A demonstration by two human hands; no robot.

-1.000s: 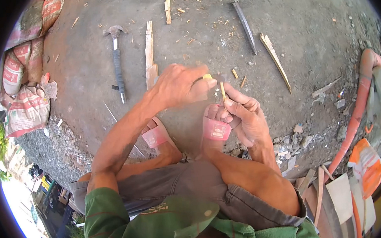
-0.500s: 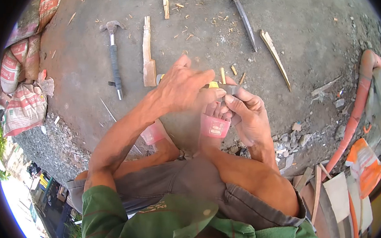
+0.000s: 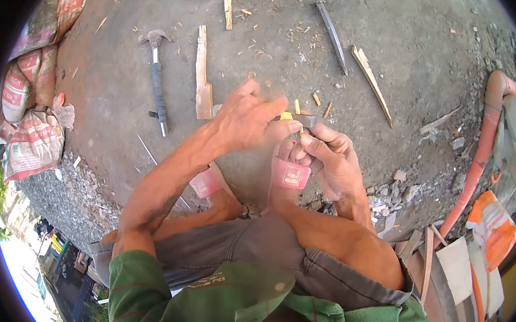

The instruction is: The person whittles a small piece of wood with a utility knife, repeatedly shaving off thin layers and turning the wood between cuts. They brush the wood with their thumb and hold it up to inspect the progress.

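I'm squatting outdoors on bare, dusty ground (image 3: 117,111) strewn with wood shavings, with printed sacks (image 3: 29,141) heaped at the far left, then a hammer (image 3: 157,78) and a notched wood strip (image 3: 203,75) lying flat and apart. In the middle, just above my pink sandal (image 3: 290,173), my hands meet: my left hand (image 3: 246,123) pinches a small yellow chip (image 3: 286,116), and my right hand (image 3: 329,159) is closed on a grey piece (image 3: 309,120) touching it, too small to tell what. Further right lie a dark metal bar (image 3: 333,36), a wood splinter (image 3: 372,84), gravel (image 3: 392,190) and an orange hose (image 3: 484,145).
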